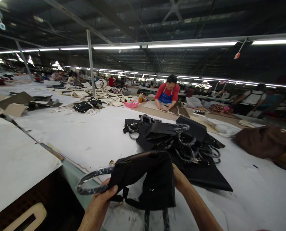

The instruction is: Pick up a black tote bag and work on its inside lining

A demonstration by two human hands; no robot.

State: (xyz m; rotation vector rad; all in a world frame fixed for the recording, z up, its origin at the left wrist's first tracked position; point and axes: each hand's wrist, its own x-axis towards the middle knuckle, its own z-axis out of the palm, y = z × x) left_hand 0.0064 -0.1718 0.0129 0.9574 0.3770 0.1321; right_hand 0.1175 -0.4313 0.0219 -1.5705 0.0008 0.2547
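The black bag was held just above the near edge of the counter, between both hands and directly in front of the person. The left hand gripped the bag at its lower left side, fingers curled closed around the fabric close to where the wrapped handle joined the body. The right hand held the bag's right edge; its fingers lay behind the fabric and could not be seen, so how tightly they closed cannot be told, only that the hand was in contact with the bag.

The bag's long axis ran roughly left to right between the hands, with its top edge tilted slightly upward toward the far side. The handle arched outward to the left, beyond the left hand, and a small gold fitting stood at its upper end. Two straps hung downward from the bag's bottom edge. The left hand was the nearer one to the handle; the right hand was nearer to the pile of black bags, which lay on the counter just beyond the held bag, on its far right side.

A brown bag lay well apart to the right. A person in a red top worked at the far side of the counter.
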